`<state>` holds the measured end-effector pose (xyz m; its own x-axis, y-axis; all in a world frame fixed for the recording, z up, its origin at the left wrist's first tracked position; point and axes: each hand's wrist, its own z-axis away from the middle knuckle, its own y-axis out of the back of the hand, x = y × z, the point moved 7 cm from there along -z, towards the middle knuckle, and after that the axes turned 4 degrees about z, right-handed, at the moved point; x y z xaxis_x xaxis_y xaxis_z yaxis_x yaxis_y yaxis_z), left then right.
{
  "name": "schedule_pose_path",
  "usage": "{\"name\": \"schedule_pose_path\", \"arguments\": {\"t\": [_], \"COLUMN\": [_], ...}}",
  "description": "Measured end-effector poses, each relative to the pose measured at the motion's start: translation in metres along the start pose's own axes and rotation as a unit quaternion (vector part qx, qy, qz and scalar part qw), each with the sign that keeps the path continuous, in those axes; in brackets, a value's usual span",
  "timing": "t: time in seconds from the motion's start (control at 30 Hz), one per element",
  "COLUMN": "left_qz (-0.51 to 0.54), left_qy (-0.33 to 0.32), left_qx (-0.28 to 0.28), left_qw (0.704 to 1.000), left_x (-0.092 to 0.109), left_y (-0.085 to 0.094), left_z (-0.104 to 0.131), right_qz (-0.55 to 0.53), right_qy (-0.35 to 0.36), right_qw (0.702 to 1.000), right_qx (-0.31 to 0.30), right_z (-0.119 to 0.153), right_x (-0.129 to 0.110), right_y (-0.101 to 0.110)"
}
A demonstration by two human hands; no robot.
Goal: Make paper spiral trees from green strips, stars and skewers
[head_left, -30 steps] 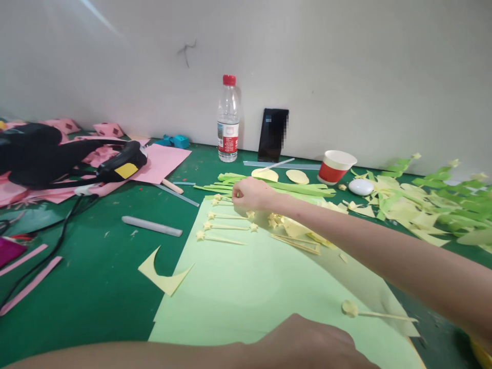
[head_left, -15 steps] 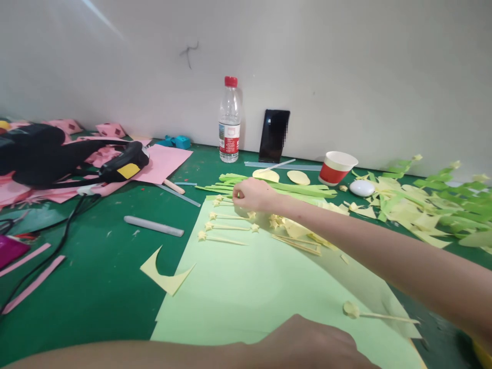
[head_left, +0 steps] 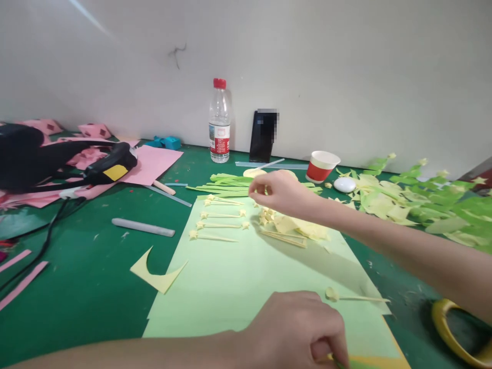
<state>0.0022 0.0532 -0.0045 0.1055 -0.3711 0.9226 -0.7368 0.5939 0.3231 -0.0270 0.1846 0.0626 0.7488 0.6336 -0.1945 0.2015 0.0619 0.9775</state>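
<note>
Over the far edge of the light green paper, my right hand is raised with its fingers pinched; what they hold, if anything, is hidden. Rows of star-tipped yellow stems lie to its left on the paper. Below it are small folded stars, thin yellow sticks and yellow paper pieces. At the near edge my left hand is closed around something green and yellow, mostly hidden under the fingers. One round-tipped stem lies beyond it.
A bottle and phone stand at the wall, with a paper cup to their right. Green strips lie behind the paper. Yellow tape is at right, a black strapped device at left.
My right hand has lifted and moved right, away from the stems. My left hand has come further into view, showing its curled fingers. The view has shifted to the right.
</note>
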Motion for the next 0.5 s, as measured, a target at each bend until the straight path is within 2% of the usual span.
{"name": "schedule_pose_path", "arguments": {"t": [0.1, 0.2, 0.27, 0.33, 0.43, 0.5], "left_qz": [0.016, 0.016, 0.009, -0.016, -0.103, -0.162], "left_qy": [-0.020, -0.028, -0.036, -0.065, -0.148, -0.178], "left_qx": [0.039, 0.054, 0.063, 0.040, -0.046, -0.100], "left_qw": [0.999, 0.998, 0.997, 0.997, 0.983, 0.965], "left_x": [0.004, 0.010, 0.013, 0.015, 0.013, 0.005], "left_y": [0.004, 0.005, 0.004, -0.001, -0.020, -0.033], "left_z": [0.003, 0.005, 0.007, 0.010, 0.019, 0.024], "right_qz": [-0.010, -0.011, -0.006, 0.000, 0.010, 0.017], "right_qy": [-0.021, -0.032, -0.029, -0.019, 0.007, 0.031], "right_qw": [1.000, 0.999, 1.000, 1.000, 1.000, 0.999], "right_qx": [0.001, 0.002, 0.008, 0.012, 0.007, -0.005], "right_z": [0.035, 0.045, 0.036, 0.018, -0.013, -0.028], "right_x": [0.012, 0.019, 0.018, 0.011, -0.006, -0.019], "right_y": [0.010, 0.010, 0.007, 0.000, -0.013, -0.024]}}
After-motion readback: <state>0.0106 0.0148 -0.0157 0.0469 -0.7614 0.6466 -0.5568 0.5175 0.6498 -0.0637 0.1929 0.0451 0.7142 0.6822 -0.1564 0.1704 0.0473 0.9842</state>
